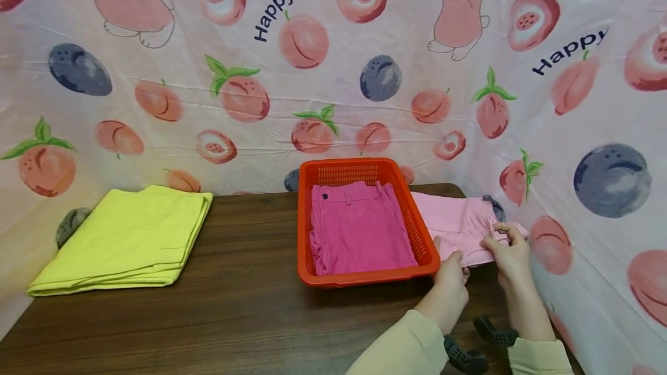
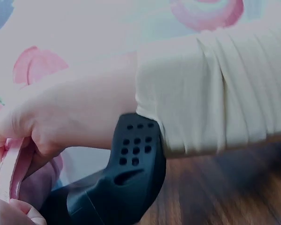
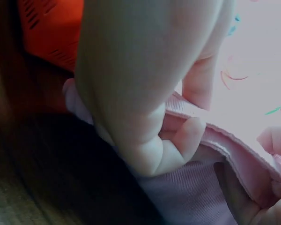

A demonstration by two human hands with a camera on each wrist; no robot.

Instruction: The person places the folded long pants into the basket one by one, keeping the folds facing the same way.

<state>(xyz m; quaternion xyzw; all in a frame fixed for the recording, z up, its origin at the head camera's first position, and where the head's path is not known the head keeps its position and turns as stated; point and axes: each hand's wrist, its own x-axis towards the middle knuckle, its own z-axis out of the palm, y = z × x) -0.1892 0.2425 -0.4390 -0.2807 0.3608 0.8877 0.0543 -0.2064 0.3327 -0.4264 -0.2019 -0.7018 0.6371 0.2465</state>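
A light pink garment point(image 1: 443, 216) with a ribbed weave lies on the table, right of an orange-red plastic basket point(image 1: 424, 247). Its near edge is gripped by my left hand point(image 1: 449, 283), close to the basket's front right corner. My right hand point(image 1: 513, 256) pinches the same garment farther right, near the cloth wall. In the right wrist view, the left fingers point(image 3: 180, 143) curl over the layered edge, and the right hand point(image 3: 267, 213) holds that edge at the lower right. Folded magenta trousers point(image 1: 359, 233) with a dark button lie inside the basket.
At the left of the brown wooden table point(image 1: 234, 300) lies folded yellow cloth point(image 1: 125, 236). A fruit-printed cloth wall point(image 1: 333, 85) hangs behind the table and along its right side, close to my right hand. Black wrist devices point(image 1: 466, 357) sit near both cuffs.
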